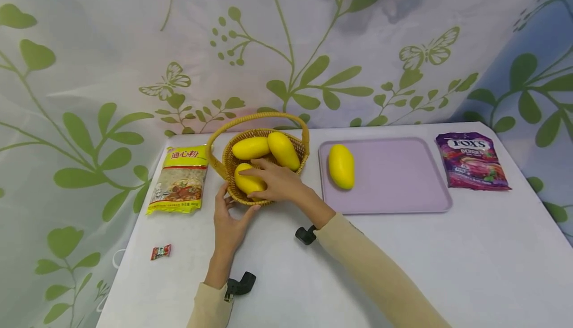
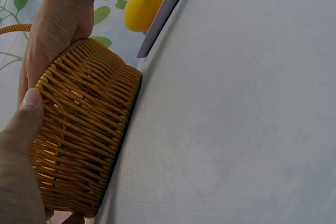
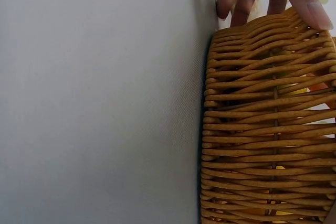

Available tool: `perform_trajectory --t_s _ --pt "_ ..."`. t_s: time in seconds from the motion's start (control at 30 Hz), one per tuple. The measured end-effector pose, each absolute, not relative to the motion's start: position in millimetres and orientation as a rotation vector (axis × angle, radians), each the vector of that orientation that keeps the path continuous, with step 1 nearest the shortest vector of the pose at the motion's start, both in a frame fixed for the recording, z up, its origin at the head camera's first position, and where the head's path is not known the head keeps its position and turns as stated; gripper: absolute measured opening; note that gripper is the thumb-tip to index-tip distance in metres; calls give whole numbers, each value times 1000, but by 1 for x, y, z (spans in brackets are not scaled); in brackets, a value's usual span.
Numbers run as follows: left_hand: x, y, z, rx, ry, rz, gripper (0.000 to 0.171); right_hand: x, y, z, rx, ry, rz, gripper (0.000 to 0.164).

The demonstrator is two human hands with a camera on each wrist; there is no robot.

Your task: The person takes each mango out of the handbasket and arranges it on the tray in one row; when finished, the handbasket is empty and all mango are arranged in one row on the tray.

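A wicker basket [image 1: 243, 200] with a tall arched handle stands on the table and holds yellow mangoes. Two of them, a left mango [image 1: 249, 148] and a right mango [image 1: 284, 151], lie toward its back. My left hand [image 1: 229, 228] grips the basket's near left side, its thumb at the rim in the left wrist view. Over the basket's front, my right hand [image 1: 279, 181] reaches in and holds the front mango [image 1: 248, 182] with curled fingers. In the right wrist view, the wicker wall hides most of the mangoes.
Right of the basket lies a lilac tray [image 1: 398, 178] with one mango [image 1: 341, 166] near its left end. A purple candy bag [image 1: 472, 161] is beyond it. On the left are a yellow pasta packet [image 1: 180, 179] and a small red wrapped candy [image 1: 160, 252]. A patterned curtain [image 1: 286, 44] hangs behind.
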State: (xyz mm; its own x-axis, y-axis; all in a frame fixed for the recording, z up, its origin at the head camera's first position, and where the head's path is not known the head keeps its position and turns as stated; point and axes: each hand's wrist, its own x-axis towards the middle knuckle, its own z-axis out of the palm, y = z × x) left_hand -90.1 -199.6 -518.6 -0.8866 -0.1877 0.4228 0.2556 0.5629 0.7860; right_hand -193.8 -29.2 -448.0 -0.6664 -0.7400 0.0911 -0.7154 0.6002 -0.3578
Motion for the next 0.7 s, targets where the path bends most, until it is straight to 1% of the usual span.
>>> perform_trajectory --t_s 0.23,0.7 --pt "-91 -201 -520 -54 -2328 -1292 96 -194 -30 -447 -1215 2737 -564 60" --pt "-91 -200 -519 -89 -2313 -1279 95 -194 -29 -447 -1162 2657 -725 56"
